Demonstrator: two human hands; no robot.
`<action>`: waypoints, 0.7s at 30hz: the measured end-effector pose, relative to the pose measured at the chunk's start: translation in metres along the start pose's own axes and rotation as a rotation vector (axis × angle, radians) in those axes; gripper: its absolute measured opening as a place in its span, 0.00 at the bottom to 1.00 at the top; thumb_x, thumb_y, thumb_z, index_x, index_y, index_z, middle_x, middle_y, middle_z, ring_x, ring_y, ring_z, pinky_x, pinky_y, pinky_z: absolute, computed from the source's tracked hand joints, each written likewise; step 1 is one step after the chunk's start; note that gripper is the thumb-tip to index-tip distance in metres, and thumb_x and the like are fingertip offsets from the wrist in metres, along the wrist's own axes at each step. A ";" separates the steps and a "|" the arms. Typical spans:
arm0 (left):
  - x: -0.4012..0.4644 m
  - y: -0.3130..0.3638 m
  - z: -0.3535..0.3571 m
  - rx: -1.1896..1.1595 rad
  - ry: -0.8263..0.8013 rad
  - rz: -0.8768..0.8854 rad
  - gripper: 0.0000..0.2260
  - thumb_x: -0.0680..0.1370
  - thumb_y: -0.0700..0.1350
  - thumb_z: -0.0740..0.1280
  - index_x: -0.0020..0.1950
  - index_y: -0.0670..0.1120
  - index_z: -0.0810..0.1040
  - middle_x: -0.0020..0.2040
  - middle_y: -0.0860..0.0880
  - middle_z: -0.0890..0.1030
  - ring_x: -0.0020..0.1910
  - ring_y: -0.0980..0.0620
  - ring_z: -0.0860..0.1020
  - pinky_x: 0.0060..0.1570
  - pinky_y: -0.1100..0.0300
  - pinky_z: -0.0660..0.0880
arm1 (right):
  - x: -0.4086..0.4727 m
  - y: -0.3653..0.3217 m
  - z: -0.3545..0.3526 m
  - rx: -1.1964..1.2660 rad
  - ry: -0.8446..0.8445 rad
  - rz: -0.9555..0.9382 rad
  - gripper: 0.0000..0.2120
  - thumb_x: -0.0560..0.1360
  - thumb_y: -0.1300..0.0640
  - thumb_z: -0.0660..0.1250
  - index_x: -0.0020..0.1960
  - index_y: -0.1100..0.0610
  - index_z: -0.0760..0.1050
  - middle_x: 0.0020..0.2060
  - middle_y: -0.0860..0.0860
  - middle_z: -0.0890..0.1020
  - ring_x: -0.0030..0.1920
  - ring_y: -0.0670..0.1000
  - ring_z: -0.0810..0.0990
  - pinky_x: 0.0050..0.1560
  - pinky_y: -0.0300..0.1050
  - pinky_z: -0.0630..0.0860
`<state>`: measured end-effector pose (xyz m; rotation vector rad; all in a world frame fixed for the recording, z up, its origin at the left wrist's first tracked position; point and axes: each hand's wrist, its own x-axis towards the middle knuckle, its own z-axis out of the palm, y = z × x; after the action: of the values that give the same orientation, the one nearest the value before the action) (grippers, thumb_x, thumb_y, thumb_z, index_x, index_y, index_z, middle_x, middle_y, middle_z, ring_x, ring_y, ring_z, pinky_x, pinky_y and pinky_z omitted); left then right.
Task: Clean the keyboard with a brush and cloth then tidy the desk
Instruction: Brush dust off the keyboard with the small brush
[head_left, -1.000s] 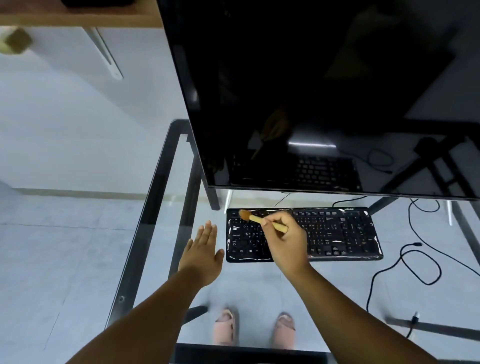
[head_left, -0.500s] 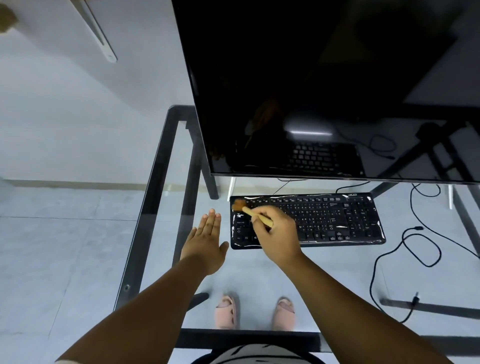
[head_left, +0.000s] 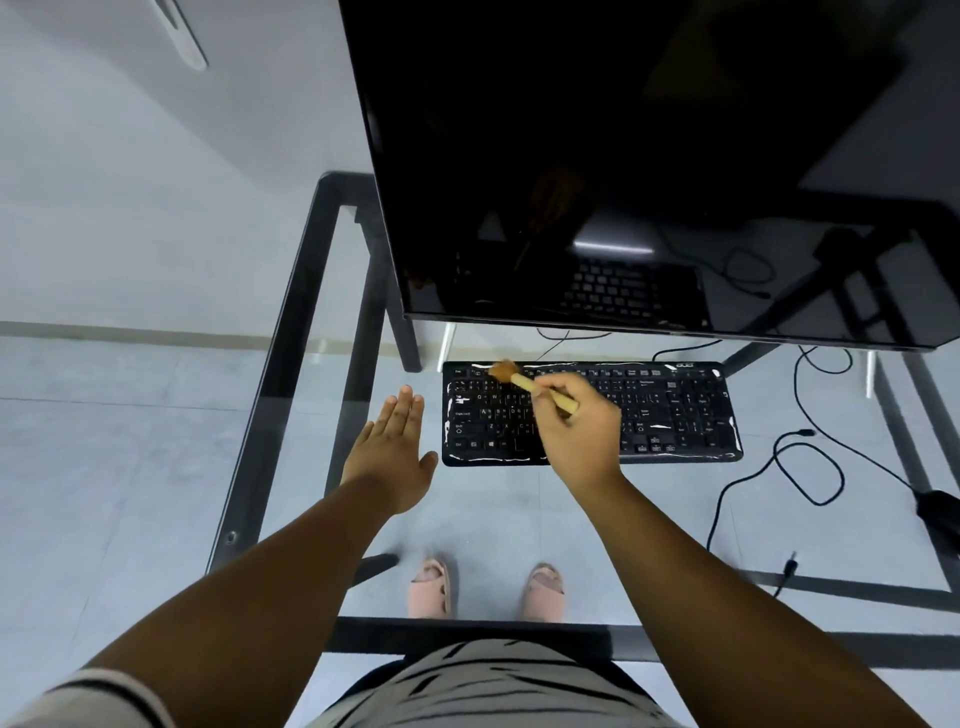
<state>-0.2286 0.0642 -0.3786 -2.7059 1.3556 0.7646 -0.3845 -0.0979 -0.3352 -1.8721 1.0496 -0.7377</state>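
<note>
A black keyboard (head_left: 670, 410) lies on the glass desk (head_left: 291, 322) below the monitor. My right hand (head_left: 582, 431) grips a small brush (head_left: 524, 382) with a pale wooden handle. Its brown bristles touch the top key row near the keyboard's left end. My left hand (head_left: 389, 452) rests flat on the glass just left of the keyboard, fingers straight and holding nothing. No cloth is in view.
A large dark monitor (head_left: 623, 166) overhangs the back of the desk. Black cables (head_left: 800, 457) loop over the glass at the right, next to a black adapter (head_left: 940, 512). My sandalled feet (head_left: 431, 592) show through the glass.
The brush tip has moved from the keyboard's upper left corner a little to the right along the top row. My head has tilted down. The left hand stays flat beside the keyboard.
</note>
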 end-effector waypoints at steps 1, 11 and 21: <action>-0.001 0.000 0.000 -0.002 -0.002 -0.004 0.33 0.82 0.56 0.52 0.78 0.47 0.36 0.78 0.50 0.34 0.77 0.51 0.38 0.76 0.53 0.44 | 0.000 -0.002 -0.001 0.019 -0.038 -0.012 0.05 0.75 0.60 0.69 0.48 0.54 0.82 0.30 0.46 0.82 0.25 0.45 0.75 0.26 0.38 0.70; 0.001 0.005 -0.002 -0.027 -0.013 -0.044 0.34 0.81 0.55 0.54 0.78 0.47 0.37 0.78 0.50 0.36 0.77 0.51 0.38 0.77 0.52 0.47 | 0.021 0.007 -0.037 -0.166 -0.406 -0.387 0.12 0.75 0.58 0.72 0.58 0.55 0.82 0.47 0.46 0.82 0.46 0.40 0.78 0.49 0.27 0.72; 0.001 0.016 -0.004 -0.093 -0.010 -0.116 0.34 0.81 0.51 0.58 0.79 0.47 0.39 0.78 0.50 0.36 0.77 0.50 0.38 0.76 0.50 0.47 | 0.008 0.020 -0.021 -0.085 -0.294 -0.315 0.09 0.78 0.57 0.67 0.56 0.56 0.79 0.44 0.43 0.81 0.38 0.38 0.76 0.38 0.32 0.70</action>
<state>-0.2388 0.0523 -0.3719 -2.8176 1.1773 0.8501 -0.4045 -0.1191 -0.3419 -2.1696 0.6164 -0.5745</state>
